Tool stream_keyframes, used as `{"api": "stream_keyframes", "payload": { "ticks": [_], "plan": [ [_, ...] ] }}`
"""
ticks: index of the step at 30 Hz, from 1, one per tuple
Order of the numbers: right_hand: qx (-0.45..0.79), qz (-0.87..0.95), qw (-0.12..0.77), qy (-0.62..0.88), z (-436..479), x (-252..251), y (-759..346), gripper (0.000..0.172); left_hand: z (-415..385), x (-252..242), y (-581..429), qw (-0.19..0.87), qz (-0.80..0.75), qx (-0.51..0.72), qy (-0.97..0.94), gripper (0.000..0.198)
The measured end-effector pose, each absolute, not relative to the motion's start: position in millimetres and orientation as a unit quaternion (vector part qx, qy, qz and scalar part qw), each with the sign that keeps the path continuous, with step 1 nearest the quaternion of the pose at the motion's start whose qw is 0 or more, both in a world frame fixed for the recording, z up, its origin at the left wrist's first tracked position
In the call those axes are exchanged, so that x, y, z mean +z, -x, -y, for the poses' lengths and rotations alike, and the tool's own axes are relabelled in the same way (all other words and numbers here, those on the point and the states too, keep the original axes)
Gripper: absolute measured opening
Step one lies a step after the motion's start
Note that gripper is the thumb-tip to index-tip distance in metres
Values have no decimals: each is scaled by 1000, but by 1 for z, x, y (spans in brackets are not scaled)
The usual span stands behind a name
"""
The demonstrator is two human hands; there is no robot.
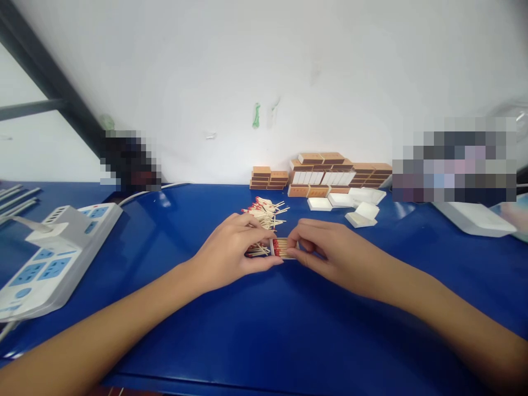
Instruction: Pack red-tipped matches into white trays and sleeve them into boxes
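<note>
A small white matchbox tray [271,248] sits between my two hands on the blue table, with red-headed matches [282,247] lying side by side in it. The thumb and fingers of my left hand [235,245] grip its left end. At the right end, the thumb and curled fingers of my right hand [325,247] close on the tray and cover that part of it. A loose heap of matches [268,212] lies just beyond my left hand. More loose matches show beneath the left palm.
Stacked matchboxes [319,175] stand against the wall, beside a smaller matchbox stack [268,179]. White empty trays [363,213] lie in front at the right. A power strip [49,264] with a plug occupies the left side. A white box-like object [474,219] lies far right.
</note>
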State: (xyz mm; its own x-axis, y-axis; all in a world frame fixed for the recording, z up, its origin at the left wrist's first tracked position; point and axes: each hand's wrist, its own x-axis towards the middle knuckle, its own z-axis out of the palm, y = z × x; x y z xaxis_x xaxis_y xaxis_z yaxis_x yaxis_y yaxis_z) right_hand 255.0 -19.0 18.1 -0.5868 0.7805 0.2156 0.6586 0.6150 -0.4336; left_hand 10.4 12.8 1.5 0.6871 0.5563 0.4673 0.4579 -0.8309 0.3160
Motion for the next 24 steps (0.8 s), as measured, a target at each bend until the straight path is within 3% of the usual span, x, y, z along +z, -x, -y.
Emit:
{"api": "stream_keyframes", "payload": {
  "ticks": [6,11,16,24],
  "plan": [
    [51,847,271,454,6,36,-277,15,-17,1,-8,133,-334,324,-875,32],
    [-46,675,349,649,-27,45,-333,10,-16,4,-6,120,-336,341,-870,34],
    [82,456,429,776,-55,51,-385,17,-17,7,-4,100,-343,354,-864,28],
    [121,403,417,805,-76,53,-397,22,-24,0,-1,75,-321,344,-879,32]
  ]
}}
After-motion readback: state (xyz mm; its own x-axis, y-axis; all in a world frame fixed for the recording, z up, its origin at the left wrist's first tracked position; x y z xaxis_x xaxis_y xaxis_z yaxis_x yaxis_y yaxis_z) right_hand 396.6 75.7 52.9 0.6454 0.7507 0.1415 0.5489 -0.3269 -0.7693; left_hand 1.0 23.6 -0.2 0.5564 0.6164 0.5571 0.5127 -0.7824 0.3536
